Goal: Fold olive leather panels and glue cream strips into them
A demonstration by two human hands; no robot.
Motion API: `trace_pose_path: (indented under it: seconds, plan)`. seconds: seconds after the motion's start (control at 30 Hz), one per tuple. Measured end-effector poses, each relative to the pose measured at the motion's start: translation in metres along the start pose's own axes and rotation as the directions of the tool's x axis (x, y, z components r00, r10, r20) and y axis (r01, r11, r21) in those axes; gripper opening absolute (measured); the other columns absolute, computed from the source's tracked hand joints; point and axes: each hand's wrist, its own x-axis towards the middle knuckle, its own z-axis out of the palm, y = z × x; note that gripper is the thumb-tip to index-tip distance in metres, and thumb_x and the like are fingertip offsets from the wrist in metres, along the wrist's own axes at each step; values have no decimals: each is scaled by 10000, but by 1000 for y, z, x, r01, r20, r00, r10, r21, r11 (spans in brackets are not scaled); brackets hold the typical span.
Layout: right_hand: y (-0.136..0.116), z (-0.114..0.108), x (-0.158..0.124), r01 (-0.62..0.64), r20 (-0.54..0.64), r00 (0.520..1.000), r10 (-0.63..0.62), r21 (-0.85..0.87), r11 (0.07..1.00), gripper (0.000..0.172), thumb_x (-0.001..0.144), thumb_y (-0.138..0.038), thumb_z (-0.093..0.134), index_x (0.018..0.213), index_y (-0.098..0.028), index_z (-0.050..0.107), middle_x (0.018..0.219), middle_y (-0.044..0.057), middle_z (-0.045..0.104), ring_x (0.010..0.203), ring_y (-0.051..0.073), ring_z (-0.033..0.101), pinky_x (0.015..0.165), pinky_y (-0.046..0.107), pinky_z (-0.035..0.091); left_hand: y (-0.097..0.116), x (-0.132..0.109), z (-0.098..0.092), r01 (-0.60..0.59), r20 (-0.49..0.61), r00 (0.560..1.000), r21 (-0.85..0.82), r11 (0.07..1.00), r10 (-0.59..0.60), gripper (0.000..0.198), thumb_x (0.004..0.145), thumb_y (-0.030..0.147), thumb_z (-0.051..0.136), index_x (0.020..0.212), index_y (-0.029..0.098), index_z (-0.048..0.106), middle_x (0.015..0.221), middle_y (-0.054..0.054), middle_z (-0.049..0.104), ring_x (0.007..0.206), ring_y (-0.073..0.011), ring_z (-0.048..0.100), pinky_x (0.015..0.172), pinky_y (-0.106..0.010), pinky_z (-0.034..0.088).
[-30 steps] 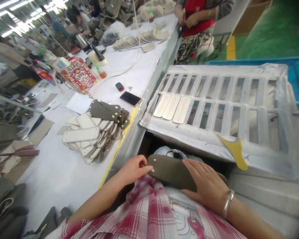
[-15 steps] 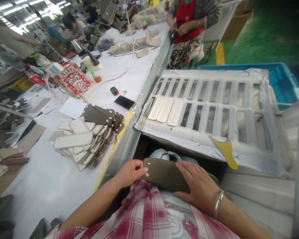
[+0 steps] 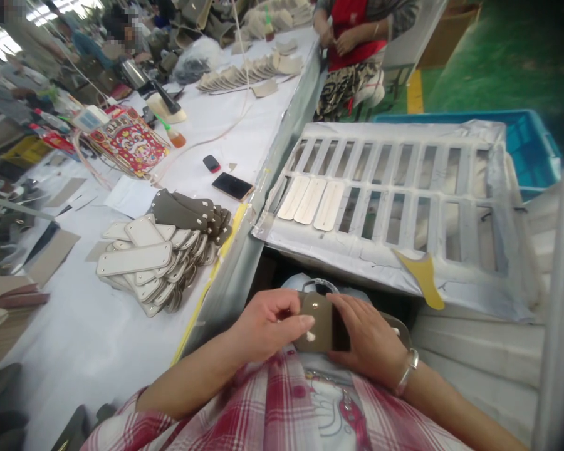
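Low in the middle of the head view, both my hands hold an olive-brown leather strap piece (image 3: 320,321) with a small stud. My left hand (image 3: 267,322) pinches its left end between thumb and fingers. My right hand (image 3: 369,338), with a metal bracelet at the wrist, curls over the piece's right part and covers most of it. The piece sits just above my lap, over a plaid shirt.
A white slotted frame (image 3: 357,247) ahead holds three cream strips (image 3: 310,199); a yellow scraper (image 3: 420,275) lies on its near edge. On the white table (image 3: 98,338) at left sit a fanned pile of cream and olive pieces (image 3: 162,250) and a phone (image 3: 232,185). A person in a red apron (image 3: 357,37) stands far off.
My left hand has closed on the piece's left end and drawn it toward the right hand. Less of the piece shows now; it looks bent or folded shorter. The view has shifted slightly.
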Motion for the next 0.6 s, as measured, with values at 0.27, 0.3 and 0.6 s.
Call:
trace_pose_path:
  seconds: [0.27,0.3,0.6]
  plan:
    - [3,1,-5,10,32,999,-8,-38,999,834,632,-515,677,1276,-70,386,1185,184,542,1088,311,502,927,465,416,-11,-1,-22,168,-89,984,181,969,-154,322,790,340,560,562,159,422,541,53,390,518,-70,355,491,-195,268]
    - [3,2,-5,14,35,999,-12,-42,999,826,637,-507,674,1278,-72,387,1186,182,542,1086,308,503,930,463,414,-21,-5,-27,206,-112,976,207,956,-186,322,791,352,556,564,159,432,534,55,392,514,-71,360,492,-196,273]
    - [-1,7,2,28,34,999,-26,-51,998,716,622,-446,659,1203,-70,474,1129,161,554,1041,286,515,942,427,408,-79,-17,-33,313,-212,945,350,883,-251,337,783,438,531,588,165,495,538,48,463,531,-96,418,525,-212,317]
